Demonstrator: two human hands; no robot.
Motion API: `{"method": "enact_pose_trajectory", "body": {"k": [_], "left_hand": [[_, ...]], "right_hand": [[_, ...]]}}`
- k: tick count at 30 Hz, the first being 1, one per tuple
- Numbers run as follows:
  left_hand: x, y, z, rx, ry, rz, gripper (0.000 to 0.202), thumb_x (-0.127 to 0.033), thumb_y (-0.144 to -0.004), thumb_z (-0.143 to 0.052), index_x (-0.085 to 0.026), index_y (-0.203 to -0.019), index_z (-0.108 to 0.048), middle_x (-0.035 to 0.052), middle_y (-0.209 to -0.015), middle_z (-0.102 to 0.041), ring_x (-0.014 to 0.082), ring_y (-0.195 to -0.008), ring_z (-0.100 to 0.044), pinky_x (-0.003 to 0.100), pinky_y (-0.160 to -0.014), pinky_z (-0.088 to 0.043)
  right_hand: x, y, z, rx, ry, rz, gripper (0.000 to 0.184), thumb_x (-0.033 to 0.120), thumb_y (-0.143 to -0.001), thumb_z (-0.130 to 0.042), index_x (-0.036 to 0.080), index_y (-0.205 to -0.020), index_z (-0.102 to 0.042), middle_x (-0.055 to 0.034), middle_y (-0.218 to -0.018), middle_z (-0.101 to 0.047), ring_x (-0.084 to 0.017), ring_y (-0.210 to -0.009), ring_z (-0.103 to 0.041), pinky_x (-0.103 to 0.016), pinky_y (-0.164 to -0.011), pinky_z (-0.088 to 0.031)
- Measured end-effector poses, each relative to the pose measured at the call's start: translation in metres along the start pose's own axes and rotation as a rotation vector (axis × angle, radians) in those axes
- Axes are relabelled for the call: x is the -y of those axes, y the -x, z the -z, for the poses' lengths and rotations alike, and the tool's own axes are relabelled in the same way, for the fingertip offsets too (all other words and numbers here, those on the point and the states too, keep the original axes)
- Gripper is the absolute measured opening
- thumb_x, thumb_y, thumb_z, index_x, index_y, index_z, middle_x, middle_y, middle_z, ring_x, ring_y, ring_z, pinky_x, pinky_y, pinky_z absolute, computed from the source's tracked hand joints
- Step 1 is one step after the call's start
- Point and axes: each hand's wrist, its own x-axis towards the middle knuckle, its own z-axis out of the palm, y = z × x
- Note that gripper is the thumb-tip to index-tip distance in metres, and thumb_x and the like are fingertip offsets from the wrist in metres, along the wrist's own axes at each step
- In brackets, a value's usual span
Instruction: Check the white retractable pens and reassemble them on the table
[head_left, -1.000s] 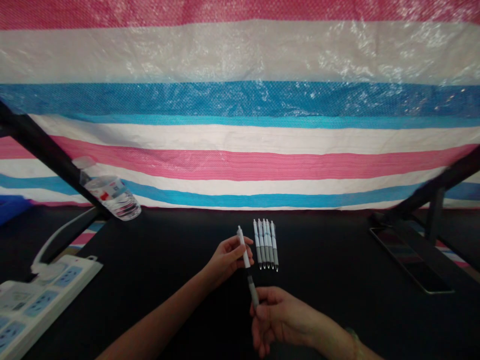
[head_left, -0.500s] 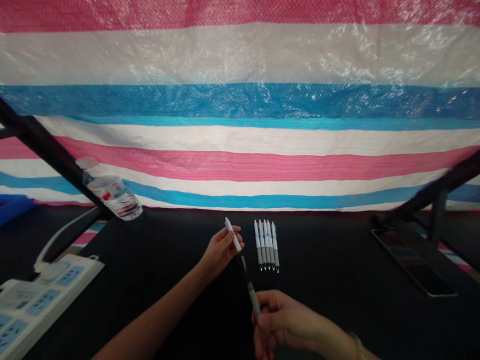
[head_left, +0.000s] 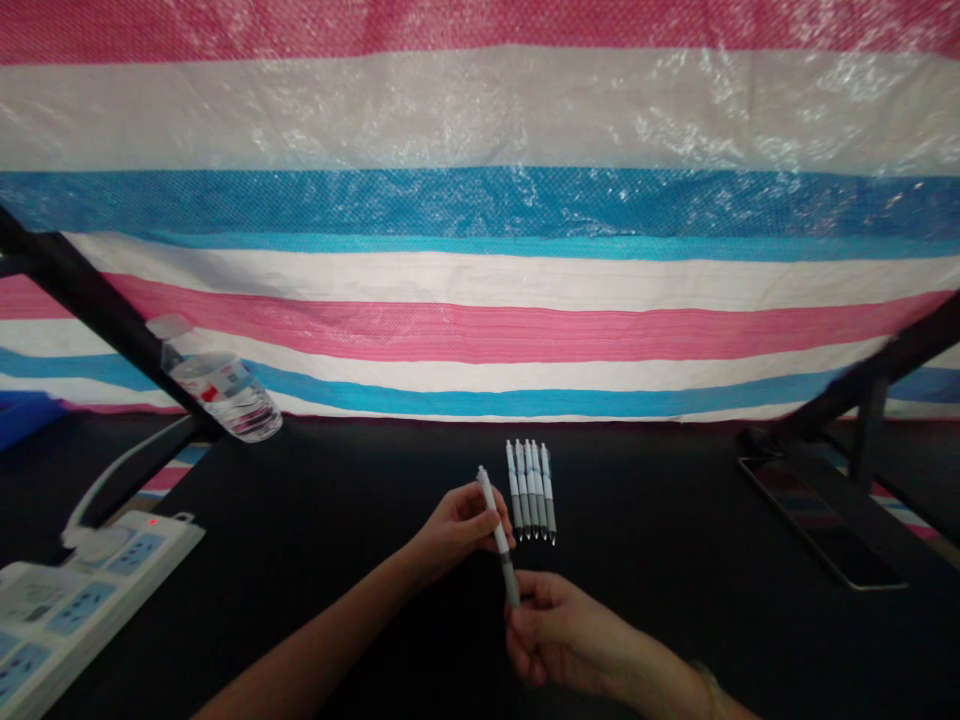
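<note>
My left hand (head_left: 454, 528) pinches the white upper barrel of a pen (head_left: 493, 512) that tilts up and away over the black table (head_left: 315, 540). My right hand (head_left: 555, 635), fingers closed, grips the pen's grey lower section (head_left: 511, 582) from below. The two pen parts sit joined in one line. Just beyond my hands, several matching white and grey pens (head_left: 530, 488) lie side by side in a neat row, tips toward me.
A clear water bottle (head_left: 217, 385) leans at the back left. A white power strip (head_left: 67, 605) with a cable lies at the left edge. A dark phone (head_left: 821, 520) rests at the right near black frame bars. A striped tarp (head_left: 480, 250) hangs behind.
Half a second ago the white barrel was pulled away from the grey section, showing the thin refill. Now my left hand has moved back toward me and the parts are together.
</note>
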Motion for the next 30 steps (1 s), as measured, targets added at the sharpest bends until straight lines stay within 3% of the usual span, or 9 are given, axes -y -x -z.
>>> {"method": "enact_pose_trajectory", "body": {"k": [6, 9, 14, 19, 22, 26, 28, 30], "left_hand": [[-0.0020, -0.0003, 0.0039, 0.041, 0.012, 0.026, 0.034, -0.035, -0.072, -0.087, -0.012, -0.086, -0.066, 0.0058, -0.074, -0.071, 0.0188, -0.067, -0.072, 0.024, -0.058, -0.053], [-0.0020, -0.0002, 0.0054, 0.069, 0.042, 0.043, 0.034, -0.035, -0.072, -0.087, -0.012, -0.087, -0.066, 0.0063, -0.075, -0.071, 0.0195, -0.067, -0.072, 0.024, -0.059, -0.054], [-0.0036, -0.0004, 0.0068, 0.016, 0.038, 0.007, 0.033, -0.034, -0.072, -0.087, -0.013, -0.088, -0.067, 0.0052, -0.076, -0.071, 0.0190, -0.068, -0.072, 0.026, -0.062, -0.057], [-0.0038, -0.0007, 0.0055, -0.011, 0.029, -0.011, 0.033, -0.034, -0.073, -0.086, -0.013, -0.088, -0.067, 0.0051, -0.075, -0.070, 0.0186, -0.068, -0.072, 0.026, -0.062, -0.057], [-0.0035, -0.0005, 0.0044, 0.005, 0.039, -0.002, 0.032, -0.034, -0.074, -0.085, -0.013, -0.089, -0.067, 0.0052, -0.076, -0.070, 0.0183, -0.069, -0.072, 0.026, -0.063, -0.056], [-0.0037, -0.0005, 0.0036, -0.003, 0.046, -0.024, 0.030, -0.033, -0.076, -0.084, -0.013, -0.091, -0.068, 0.0048, -0.076, -0.070, 0.0177, -0.069, -0.071, 0.026, -0.065, -0.056], [-0.0031, -0.0009, 0.0038, -0.008, 0.050, -0.032, 0.030, -0.033, -0.075, -0.084, -0.013, -0.091, -0.068, 0.0046, -0.076, -0.070, 0.0174, -0.068, -0.071, 0.026, -0.064, -0.056], [-0.0020, -0.0015, 0.0043, -0.015, 0.054, -0.029, 0.031, -0.033, -0.074, -0.085, -0.013, -0.090, -0.068, 0.0045, -0.075, -0.070, 0.0175, -0.068, -0.071, 0.026, -0.063, -0.056]], "right_hand": [[-0.0014, 0.0003, 0.0025, 0.009, -0.032, -0.003, 0.041, 0.042, -0.074, -0.084, 0.014, -0.087, -0.056, 0.0036, -0.057, -0.060, -0.008, -0.047, -0.054, -0.020, -0.050, -0.032], [-0.0020, 0.0010, 0.0039, 0.037, -0.050, -0.019, 0.040, 0.046, -0.081, -0.078, 0.011, -0.090, -0.060, -0.0026, -0.062, -0.067, -0.010, -0.050, -0.060, -0.022, -0.051, -0.036], [0.0022, 0.0020, 0.0011, 0.017, -0.075, 0.002, 0.049, 0.052, -0.086, -0.069, 0.009, -0.106, -0.060, -0.0140, -0.084, -0.076, -0.017, -0.063, -0.070, -0.024, -0.056, -0.044], [-0.0022, -0.0008, 0.0070, 0.016, -0.069, 0.010, 0.043, 0.043, -0.080, -0.079, 0.017, -0.097, -0.049, -0.0070, -0.075, -0.076, -0.014, -0.058, -0.070, -0.019, -0.050, -0.040], [-0.0018, -0.0013, 0.0063, -0.013, -0.093, -0.004, 0.040, 0.047, -0.082, -0.075, 0.014, -0.092, -0.055, -0.0062, -0.068, -0.074, -0.013, -0.053, -0.067, -0.020, -0.051, -0.040], [0.0035, -0.0005, 0.0008, -0.040, -0.107, -0.023, 0.051, 0.053, -0.082, -0.071, 0.009, -0.106, -0.061, -0.0122, -0.077, -0.077, -0.016, -0.060, -0.070, -0.024, -0.056, -0.045], [0.0027, -0.0012, 0.0014, -0.033, -0.101, 0.001, 0.053, 0.055, -0.083, -0.071, 0.012, -0.111, -0.057, -0.0112, -0.078, -0.077, -0.017, -0.061, -0.071, -0.023, -0.055, -0.043], [-0.0006, -0.0025, 0.0044, -0.017, -0.085, 0.026, 0.046, 0.049, -0.082, -0.075, 0.016, -0.105, -0.054, -0.0076, -0.074, -0.076, -0.016, -0.058, -0.069, -0.021, -0.052, -0.040]]}}
